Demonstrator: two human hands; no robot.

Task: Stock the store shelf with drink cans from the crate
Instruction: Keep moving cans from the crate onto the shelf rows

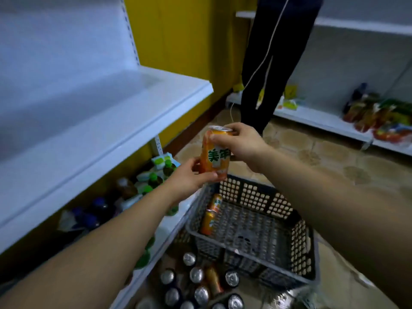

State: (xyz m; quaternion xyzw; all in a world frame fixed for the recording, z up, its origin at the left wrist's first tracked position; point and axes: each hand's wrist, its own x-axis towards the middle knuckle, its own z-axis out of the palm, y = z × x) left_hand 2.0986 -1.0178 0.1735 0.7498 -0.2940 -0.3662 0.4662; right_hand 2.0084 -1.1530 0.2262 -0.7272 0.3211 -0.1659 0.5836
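Observation:
An orange drink can with green lettering is held upright in the air above the grey crate. My left hand grips its lower part from the left. My right hand pinches its top rim and upper side from the right. Two more orange cans lie in the crate's far left corner. The white shelf on the left is bare on top.
Several cans stand upright on the floor in front of the crate. Bottles and cartons fill the lower left shelf. A person's dark-trousered legs stand behind. Snack packets lie on a low shelf at right.

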